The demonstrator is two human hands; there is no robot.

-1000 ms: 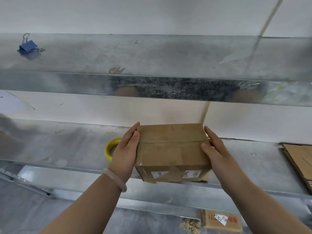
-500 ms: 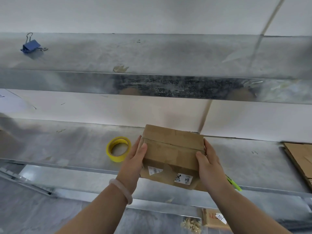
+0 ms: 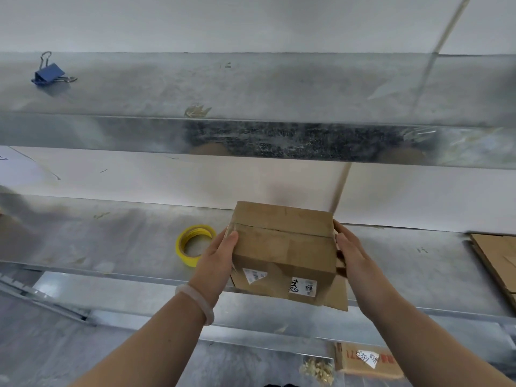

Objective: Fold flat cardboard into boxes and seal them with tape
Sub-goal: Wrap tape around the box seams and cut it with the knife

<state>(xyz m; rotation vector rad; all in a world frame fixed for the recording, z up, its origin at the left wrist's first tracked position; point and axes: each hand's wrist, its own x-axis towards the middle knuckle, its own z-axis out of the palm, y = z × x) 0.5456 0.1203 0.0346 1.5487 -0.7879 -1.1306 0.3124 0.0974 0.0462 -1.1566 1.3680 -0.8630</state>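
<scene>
Flatly, left hand (image 3: 219, 259) presses creased (taped) cardboard box (image 3: 284, 247)

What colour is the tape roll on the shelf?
Yellow; the tape roll shows in the head view.

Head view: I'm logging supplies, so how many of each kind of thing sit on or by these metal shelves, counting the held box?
Folded cardboard box: 1
Yellow tape roll: 1
Blue binder clip: 1
Flat cardboard stack: 1
Labelled carton, lowest level: 1
Heap of gold bits: 1
Total: 6
</scene>
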